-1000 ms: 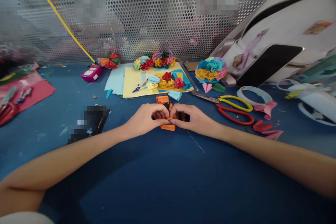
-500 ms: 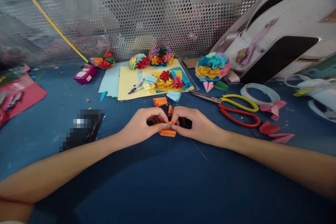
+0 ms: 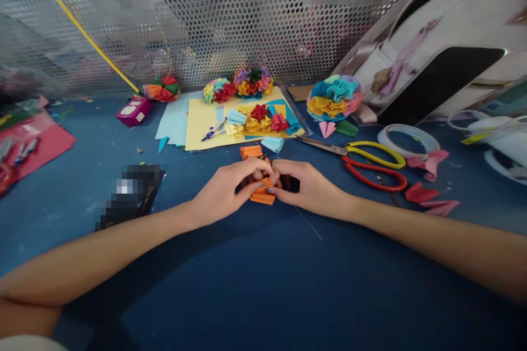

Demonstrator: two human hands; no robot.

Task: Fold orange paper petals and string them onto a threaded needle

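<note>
My left hand [image 3: 222,191] and my right hand [image 3: 310,189] meet at the centre of the blue table, fingertips almost touching. Between them they pinch a pleated piece of orange paper [image 3: 262,197], whose lower folds show beneath the thumbs. Its upper part is covered by my fingers. Just beyond the fingertips lies another folded orange paper piece [image 3: 251,152], with a pleated light blue paper piece [image 3: 273,144] beside it. A thin straight wire or needle [image 3: 308,223] extends from under my right hand towards the lower right; its upper end is hidden.
Open scissors [image 3: 374,164] and a tape roll [image 3: 408,140] lie on the right, near pink paper pieces [image 3: 428,164]. Behind are paper sheets [image 3: 197,126] and ruffled paper flowers [image 3: 334,98]. A dark, partly blurred object [image 3: 140,197] sits left; a pale bag [image 3: 448,27] stands back right.
My fingers have closed in over the orange paper, covering more of its top, and my right thumb has shifted slightly. The whole view has moved a little.
</note>
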